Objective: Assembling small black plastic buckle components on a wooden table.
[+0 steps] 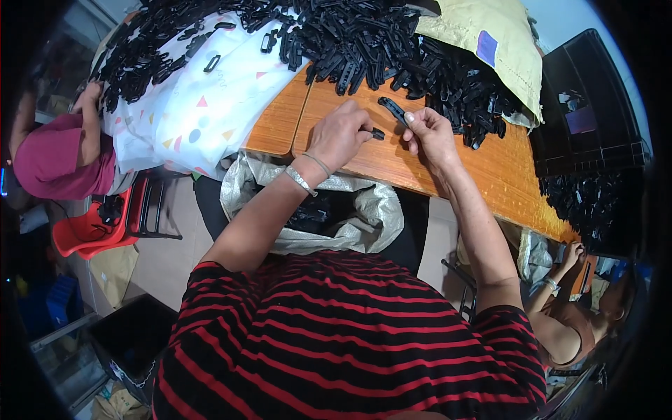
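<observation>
My left hand [339, 136] is over the wooden table, its fingers pinched on a small black plastic part [377, 134] whose tip sticks out to the right. My right hand [432, 134] grips a longer, slightly curved black plastic part [393, 108] between thumb and fingers, its free end pointing up and left. The two parts are close together but apart. Just beyond my hands, a big heap of similar black plastic parts [357, 49] covers the back of the table.
A pale sack [374, 217] hangs at the table's near edge by my lap, with black parts inside. A yellowish sack [483, 28] lies at the back right. People sit to the left [59, 157] and right [560, 329]. A red chair [91, 227] stands left.
</observation>
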{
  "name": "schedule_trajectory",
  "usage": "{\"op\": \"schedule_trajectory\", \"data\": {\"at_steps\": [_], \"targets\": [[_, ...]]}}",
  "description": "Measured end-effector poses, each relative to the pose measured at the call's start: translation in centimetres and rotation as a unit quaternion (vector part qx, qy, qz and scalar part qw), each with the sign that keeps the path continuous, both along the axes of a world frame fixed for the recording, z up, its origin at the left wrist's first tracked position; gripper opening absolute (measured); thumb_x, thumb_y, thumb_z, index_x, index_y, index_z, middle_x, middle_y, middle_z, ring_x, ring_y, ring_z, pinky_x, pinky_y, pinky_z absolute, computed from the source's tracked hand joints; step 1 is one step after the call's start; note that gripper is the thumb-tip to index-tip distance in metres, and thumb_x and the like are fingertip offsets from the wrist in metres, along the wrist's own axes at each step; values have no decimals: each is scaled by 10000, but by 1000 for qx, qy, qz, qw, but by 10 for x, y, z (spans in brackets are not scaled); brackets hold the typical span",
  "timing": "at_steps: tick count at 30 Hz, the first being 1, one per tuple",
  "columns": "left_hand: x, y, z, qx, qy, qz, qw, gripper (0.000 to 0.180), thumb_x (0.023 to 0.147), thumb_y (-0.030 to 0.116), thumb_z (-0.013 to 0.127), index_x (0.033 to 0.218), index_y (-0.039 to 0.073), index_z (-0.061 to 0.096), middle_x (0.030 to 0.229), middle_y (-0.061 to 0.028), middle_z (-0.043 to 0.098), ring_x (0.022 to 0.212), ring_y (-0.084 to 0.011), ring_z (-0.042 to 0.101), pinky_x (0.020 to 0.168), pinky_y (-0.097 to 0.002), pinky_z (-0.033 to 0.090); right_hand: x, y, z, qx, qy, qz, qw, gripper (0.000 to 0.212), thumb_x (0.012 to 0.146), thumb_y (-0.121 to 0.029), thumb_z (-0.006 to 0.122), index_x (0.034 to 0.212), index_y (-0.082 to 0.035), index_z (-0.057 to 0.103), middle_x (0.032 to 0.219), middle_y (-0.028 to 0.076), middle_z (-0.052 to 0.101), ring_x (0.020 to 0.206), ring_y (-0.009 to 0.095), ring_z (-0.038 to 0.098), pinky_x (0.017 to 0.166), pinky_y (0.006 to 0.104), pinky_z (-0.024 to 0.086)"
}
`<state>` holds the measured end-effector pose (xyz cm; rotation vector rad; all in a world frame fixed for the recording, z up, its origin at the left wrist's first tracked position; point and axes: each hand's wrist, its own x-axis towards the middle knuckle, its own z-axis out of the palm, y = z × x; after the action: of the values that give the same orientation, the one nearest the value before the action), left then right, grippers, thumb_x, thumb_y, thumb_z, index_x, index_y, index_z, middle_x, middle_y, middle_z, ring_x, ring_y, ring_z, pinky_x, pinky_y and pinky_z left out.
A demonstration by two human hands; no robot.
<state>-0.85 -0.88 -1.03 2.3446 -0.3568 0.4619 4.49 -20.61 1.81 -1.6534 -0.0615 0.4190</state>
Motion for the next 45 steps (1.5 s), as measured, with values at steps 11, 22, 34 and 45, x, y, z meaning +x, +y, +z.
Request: {"op": "schedule_trajectory", "data": {"at_steps": [11,22,34,45], "targets": [[-4,1,9,-247,141,43,958,296,734,52,733,962,7,549,856,-80,613,732,-155,601,646,-286,492,-4,9,-6,-40,15,63,997,157,919,-167,592,843,-36,551,615,27,583,419,66,464,384,190,349],[0,3,-2,-362,220,55,904,191,789,130,713,886,-9,627,761,-47,641,672,-95,592,638,-234,492,14,16,-6,-107,3,132,985,172,878,-146,648,792,-23,562,577,21,563,399,58,453,369,189,343],[15,2,2,-145,209,104,962,183,759,121,717,790,-1,585,666,-75,621,563,-118,585,516,-279,478,17,25,6,-283,-24,151,947,260,865,-226,669,817,-15,524,546,24,529,389,84,441,329,232,317],[12,11,-2,-142,257,64,954,194,787,145,704,876,-4,618,756,-67,648,704,-122,618,617,-256,489,0,23,-5,-217,-79,132,964,248,870,-205,663,757,-28,530,585,39,588,433,82,520,384,226,398]]}}
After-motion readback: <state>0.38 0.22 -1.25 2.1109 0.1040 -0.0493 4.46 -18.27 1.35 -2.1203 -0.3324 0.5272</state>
